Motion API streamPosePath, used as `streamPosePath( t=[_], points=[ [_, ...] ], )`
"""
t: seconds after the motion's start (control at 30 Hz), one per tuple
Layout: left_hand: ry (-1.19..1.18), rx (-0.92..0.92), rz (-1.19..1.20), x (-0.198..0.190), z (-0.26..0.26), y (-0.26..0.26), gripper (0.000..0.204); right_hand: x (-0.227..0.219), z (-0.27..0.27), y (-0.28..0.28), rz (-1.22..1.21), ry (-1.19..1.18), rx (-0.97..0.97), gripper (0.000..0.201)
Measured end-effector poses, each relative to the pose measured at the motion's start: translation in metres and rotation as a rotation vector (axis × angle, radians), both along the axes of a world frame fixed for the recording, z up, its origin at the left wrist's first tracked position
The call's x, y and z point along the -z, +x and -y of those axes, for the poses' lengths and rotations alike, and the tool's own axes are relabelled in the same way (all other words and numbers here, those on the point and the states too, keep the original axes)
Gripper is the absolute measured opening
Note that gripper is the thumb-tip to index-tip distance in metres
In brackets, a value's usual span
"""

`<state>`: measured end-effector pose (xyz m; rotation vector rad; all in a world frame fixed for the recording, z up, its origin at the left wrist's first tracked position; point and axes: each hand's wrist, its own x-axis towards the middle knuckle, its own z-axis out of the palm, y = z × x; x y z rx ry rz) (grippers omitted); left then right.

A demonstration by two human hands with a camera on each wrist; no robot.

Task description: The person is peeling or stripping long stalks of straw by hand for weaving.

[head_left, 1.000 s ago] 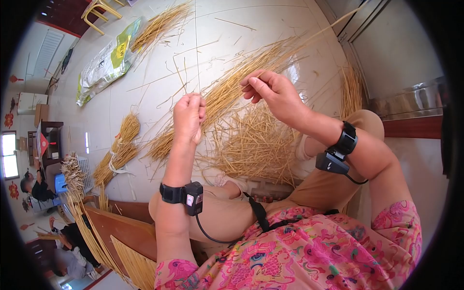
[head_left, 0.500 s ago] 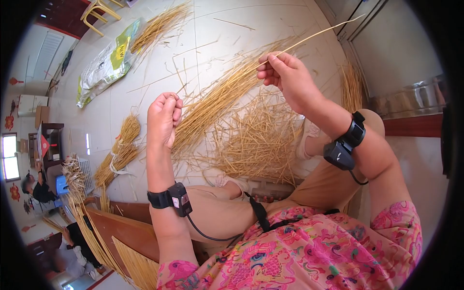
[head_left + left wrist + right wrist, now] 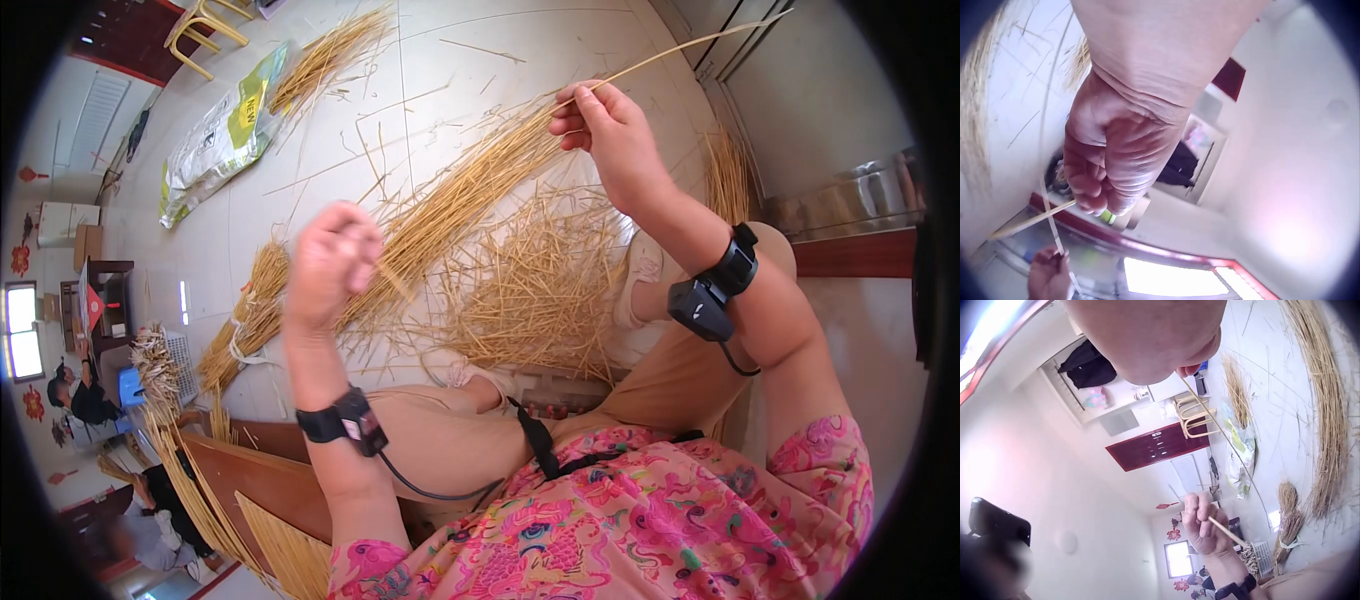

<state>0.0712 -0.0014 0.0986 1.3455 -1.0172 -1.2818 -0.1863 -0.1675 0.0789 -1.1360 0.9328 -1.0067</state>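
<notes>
My right hand [image 3: 610, 130] pinches a long, thin straw stalk [image 3: 690, 45] between thumb and fingers; its far end reaches to the upper right. In the right wrist view the same stalk hangs as a thin line below the fingers. My left hand [image 3: 335, 260], blurred and apart from the right, pinches a shorter straw piece [image 3: 1029, 222] that sticks out past the fingertips. Below both hands a long bundle of straw [image 3: 470, 190] lies slantwise on the floor. Nearer my feet is a loose heap of short straw bits [image 3: 545, 285].
A tied straw bundle [image 3: 245, 310] lies at left, beyond it a white and green plastic bag [image 3: 225, 135] with more straw. More stalks [image 3: 728, 180] stand by the metal door [image 3: 850, 100] at right. A wooden board [image 3: 235, 475] is beside my left leg; people sit farther left.
The hands have drawn apart: my left hand moves left and turns, my right moves up and right with the long stalk. A short straw piece now shows below the left fingers.
</notes>
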Motion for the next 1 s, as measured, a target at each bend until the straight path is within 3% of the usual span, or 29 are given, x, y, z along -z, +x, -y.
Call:
streamPosePath(
  t=[0.1,0.2,0.3,0.33,0.43,0.63,0.73,1.0],
  points=[
    [0.122,0.252,0.083,-0.004,0.011,-0.067,0.022,0.003,-0.004,0.003,0.002,-0.015,-0.035,0.024],
    [-0.095,0.228,0.641,0.02,0.022,-0.073,0.027,0.004,-0.011,0.005,-0.016,-0.005,-0.114,0.023],
    [-0.421,-0.052,0.888,0.033,0.034,-0.061,0.031,0.008,-0.018,0.008,-0.017,-0.019,-0.232,0.023],
    [-0.496,-0.088,0.859,0.037,0.038,-0.061,0.025,0.009,-0.02,0.008,-0.015,-0.031,-0.275,0.022],
    [-0.019,0.027,0.14,0.046,0.033,-0.058,0.018,0.008,-0.021,0.007,-0.011,-0.017,-0.362,0.022],
    [0.027,0.02,0.106,0.045,0.032,-0.06,0.014,0.007,-0.025,0.01,-0.048,-0.029,-0.391,0.023],
    [-0.015,-0.036,0.175,0.045,0.032,-0.066,0.013,0.01,-0.028,0.012,-0.053,-0.063,-0.363,0.022],
    [0.035,0.016,0.359,0.05,0.031,-0.066,0.01,0.008,-0.029,0.012,-0.056,-0.117,-0.318,0.021]
  ],
)
